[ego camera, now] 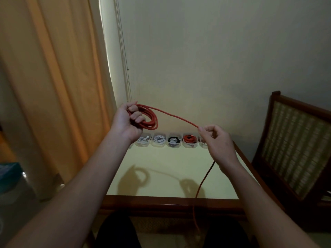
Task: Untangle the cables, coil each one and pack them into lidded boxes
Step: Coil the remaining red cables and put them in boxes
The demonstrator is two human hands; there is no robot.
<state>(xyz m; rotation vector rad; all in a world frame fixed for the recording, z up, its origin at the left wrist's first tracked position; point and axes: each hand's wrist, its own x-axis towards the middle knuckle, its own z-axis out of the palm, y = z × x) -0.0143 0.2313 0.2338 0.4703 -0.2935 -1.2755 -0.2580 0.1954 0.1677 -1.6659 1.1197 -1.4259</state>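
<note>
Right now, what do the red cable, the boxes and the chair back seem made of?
Red cable: matte, probably a braided fabric sheath; too blurred to be sure. Boxes: clear plastic; contents show through the walls. Chair back: woven cane panel, pale weave, in a dark polished wood frame.

I see a pale yellow table (161, 158) with a dark wooden rim; along its far edge stands a row of small clear boxes (158, 144) holding coiled cables (173, 139); a red cable (200, 187) crosses its front edge.
</note>
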